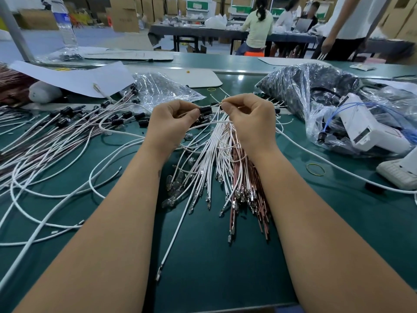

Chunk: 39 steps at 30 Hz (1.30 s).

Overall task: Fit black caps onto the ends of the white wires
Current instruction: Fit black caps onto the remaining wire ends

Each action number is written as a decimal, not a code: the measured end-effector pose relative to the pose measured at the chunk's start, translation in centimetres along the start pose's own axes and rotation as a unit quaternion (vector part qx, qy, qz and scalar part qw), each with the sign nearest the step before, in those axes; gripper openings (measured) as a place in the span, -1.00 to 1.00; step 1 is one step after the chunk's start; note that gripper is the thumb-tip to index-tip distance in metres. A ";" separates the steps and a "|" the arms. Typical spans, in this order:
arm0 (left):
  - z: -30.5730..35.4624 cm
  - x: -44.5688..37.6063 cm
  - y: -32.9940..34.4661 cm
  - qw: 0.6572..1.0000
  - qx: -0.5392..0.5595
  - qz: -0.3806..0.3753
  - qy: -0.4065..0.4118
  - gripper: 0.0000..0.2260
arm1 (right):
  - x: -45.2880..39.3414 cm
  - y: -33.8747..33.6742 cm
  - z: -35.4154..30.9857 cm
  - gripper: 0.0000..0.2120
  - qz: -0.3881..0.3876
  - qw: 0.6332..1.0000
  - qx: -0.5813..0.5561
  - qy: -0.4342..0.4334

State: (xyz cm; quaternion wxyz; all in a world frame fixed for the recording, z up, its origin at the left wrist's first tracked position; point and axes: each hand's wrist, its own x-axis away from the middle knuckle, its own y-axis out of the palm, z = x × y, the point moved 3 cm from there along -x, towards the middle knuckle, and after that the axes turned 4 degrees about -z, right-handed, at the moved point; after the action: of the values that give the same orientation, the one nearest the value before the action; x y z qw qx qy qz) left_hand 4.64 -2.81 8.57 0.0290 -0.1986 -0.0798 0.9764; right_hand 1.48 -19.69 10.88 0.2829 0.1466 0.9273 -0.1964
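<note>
Here, above the green bench [203,256], the left hand [173,123] pinches a black cap [205,108] while the right hand [250,118] pinches a white wire [220,119] end; next, seemingly, aligning and pushing them together.

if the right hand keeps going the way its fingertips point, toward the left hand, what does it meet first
Most likely the black cap pinched in the left hand. The right hand pinches a white wire aimed at it; the small gap's depth is unclear.
</note>
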 end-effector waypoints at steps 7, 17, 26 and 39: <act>0.2 0.2 0.3 0.996 -0.074 0.014 0.041 -0.88 | -0.2 0.2 0.2 -0.92 -0.031 0.999 0.010 0.010; 0.4 0.4 1.3 0.996 -0.067 0.005 0.062 -0.94 | -0.4 0.2 0.8 -0.94 -0.019 0.999 0.032 0.014; 0.7 0.5 2.2 0.989 -0.135 -0.020 0.063 -0.93 | -0.2 0.6 0.7 -0.95 -0.035 0.999 0.033 0.013; 1.5 0.9 1.6 0.998 -0.049 -0.022 0.035 -0.96 | 0.0 0.3 0.3 -0.94 -0.046 0.998 -0.006 0.030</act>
State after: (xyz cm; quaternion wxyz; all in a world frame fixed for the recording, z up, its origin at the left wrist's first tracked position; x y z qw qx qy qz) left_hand 3.16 -4.54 9.28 0.0438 -0.2323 -0.1311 0.9628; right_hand 1.77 -19.59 10.60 0.2468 0.1079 0.9421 -0.1995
